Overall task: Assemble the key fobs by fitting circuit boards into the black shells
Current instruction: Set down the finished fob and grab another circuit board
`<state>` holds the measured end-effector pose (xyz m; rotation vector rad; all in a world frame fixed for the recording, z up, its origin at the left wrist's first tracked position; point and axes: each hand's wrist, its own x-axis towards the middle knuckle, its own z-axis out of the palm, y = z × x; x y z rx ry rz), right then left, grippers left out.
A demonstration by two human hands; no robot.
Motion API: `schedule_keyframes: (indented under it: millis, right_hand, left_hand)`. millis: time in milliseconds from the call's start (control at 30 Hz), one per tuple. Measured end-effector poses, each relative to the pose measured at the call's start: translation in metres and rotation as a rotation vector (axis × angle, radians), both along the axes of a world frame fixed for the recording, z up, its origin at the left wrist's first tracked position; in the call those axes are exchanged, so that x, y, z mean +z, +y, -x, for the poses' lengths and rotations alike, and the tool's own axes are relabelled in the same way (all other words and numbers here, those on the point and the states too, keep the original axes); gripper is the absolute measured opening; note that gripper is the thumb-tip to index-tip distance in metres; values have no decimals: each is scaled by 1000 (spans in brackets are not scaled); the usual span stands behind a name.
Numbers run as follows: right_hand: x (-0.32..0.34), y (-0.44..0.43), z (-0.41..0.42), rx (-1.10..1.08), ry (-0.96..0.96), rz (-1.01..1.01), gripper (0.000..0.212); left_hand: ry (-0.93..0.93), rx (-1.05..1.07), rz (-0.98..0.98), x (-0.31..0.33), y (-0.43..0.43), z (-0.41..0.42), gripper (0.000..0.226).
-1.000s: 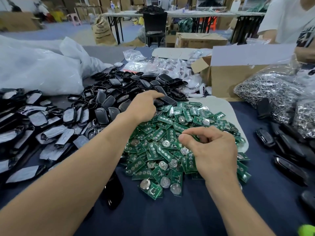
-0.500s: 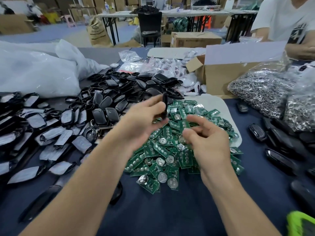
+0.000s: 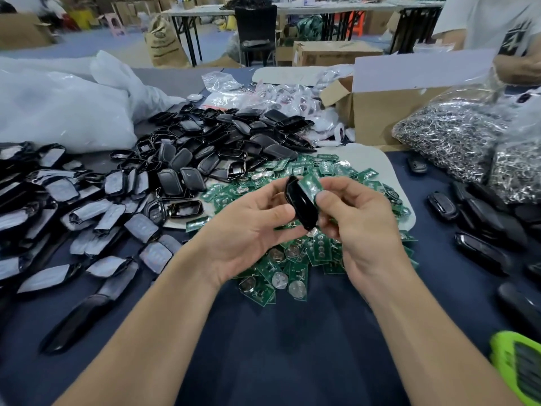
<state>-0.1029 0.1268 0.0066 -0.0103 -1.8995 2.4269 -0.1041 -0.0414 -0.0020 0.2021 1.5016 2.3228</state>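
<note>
My left hand [image 3: 248, 227] holds a black shell [image 3: 297, 202] on edge between thumb and fingertips, above a heap of green circuit boards [image 3: 295, 268]. Against the shell's open side, my right hand [image 3: 360, 218] pinches one green circuit board [image 3: 311, 184]. The board leans on the shell; whether it sits inside cannot be told. A pile of black shells [image 3: 222, 142] lies behind the heap, to the left.
Grey-faced black parts [image 3: 58, 200] cover the table's left. Bags of metal rings [image 3: 456, 142] and an open cardboard box [image 3: 389, 112] stand at the right, with black fobs [image 3: 486, 221] in front. A green object [image 3: 518, 364] lies bottom right. Another person [image 3: 497, 27] stands opposite.
My left hand lifted a black shell out of the pile and brought it toward me. My right hand picked a board from the heap and met the shell above it.
</note>
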Motion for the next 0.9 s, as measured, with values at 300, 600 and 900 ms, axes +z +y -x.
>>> schedule_keyframes:
  millis: [300, 600, 900]
  right_hand:
    - [-1, 3, 1, 19, -18, -45, 20]
    - [-2, 7, 6, 54, -33, -62, 37]
    - [1, 7, 3, 62, -56, -14, 28]
  left_hand:
    - [-25, -17, 1, 3, -5, -1, 45]
    - [-39, -9, 11, 6, -4, 0, 43]
    - [-31, 12, 14, 5, -5, -1, 37]
